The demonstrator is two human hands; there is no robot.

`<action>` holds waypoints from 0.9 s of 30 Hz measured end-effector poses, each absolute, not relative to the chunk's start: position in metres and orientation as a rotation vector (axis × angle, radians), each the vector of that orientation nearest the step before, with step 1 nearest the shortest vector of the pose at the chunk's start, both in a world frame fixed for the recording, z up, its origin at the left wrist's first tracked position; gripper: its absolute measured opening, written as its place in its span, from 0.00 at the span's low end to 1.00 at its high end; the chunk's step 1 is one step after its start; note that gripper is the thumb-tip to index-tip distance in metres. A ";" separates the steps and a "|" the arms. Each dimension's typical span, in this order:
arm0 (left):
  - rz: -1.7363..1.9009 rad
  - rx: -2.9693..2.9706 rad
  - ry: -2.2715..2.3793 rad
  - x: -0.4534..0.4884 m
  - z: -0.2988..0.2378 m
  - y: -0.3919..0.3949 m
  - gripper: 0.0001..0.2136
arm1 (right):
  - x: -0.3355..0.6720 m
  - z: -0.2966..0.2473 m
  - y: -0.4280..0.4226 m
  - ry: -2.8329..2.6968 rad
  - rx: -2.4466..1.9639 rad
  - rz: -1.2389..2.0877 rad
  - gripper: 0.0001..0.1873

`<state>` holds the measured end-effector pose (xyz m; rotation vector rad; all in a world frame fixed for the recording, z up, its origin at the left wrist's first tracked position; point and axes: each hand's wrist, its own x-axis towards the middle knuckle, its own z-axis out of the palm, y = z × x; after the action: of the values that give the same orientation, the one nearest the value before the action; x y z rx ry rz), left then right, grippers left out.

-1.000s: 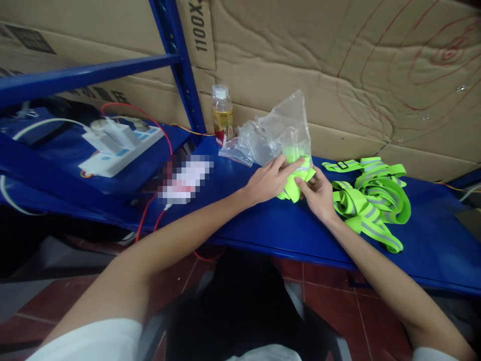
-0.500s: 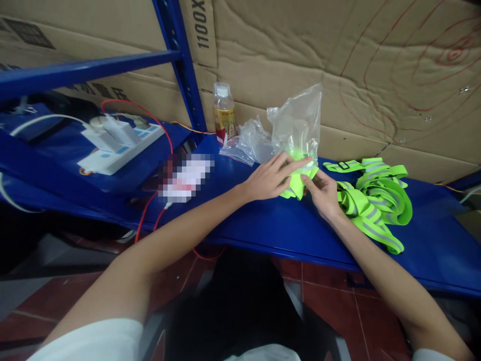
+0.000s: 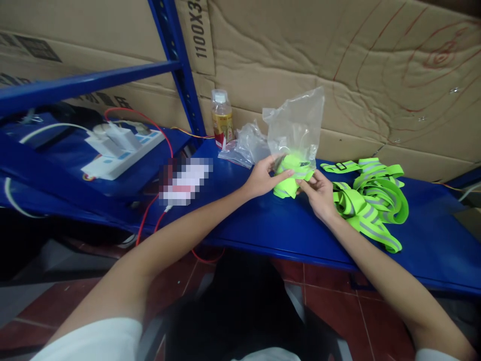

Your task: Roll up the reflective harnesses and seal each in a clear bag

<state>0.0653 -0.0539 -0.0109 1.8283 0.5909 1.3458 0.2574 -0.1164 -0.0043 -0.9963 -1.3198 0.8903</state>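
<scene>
A folded neon-green reflective strap (image 3: 288, 181) with grey stripes is held between both hands, its far part at the mouth of a clear plastic bag (image 3: 296, 123). My left hand (image 3: 265, 176) grips the bundle from the left, thumb laid across its front. From the right, my right hand (image 3: 319, 192) pinches the bundle's edge with thumb and fingers. The bag stands up behind the bundle; how far the strap reaches inside it is hard to make out. Right of my right hand lies a loose heap of similar green reflective straps (image 3: 376, 195) with a black buckle.
Crumpled clear bags (image 3: 248, 143) and a capped bottle (image 3: 222, 118) stand at the back of the blue table (image 3: 263, 225). A pixelated white object (image 3: 188, 180) with a red cable lies left. A power strip (image 3: 124, 155) sits on the blue shelf. Cardboard (image 3: 270, 60) lines the back.
My left hand has drawn back left, its fingers no longer spread over the bag's front, and now grips the bundle's side. More of the green strap shows. My right hand stays nearly in place.
</scene>
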 end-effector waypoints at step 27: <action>1.288 2.323 0.953 0.037 0.003 -0.049 0.35 | 0.265 0.001 -0.117 -1.283 -1.049 0.844 0.13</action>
<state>0.0369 -0.0489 0.0030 2.3226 0.9535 1.2876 0.2648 -0.1167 0.0011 -1.0489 -1.2833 0.8441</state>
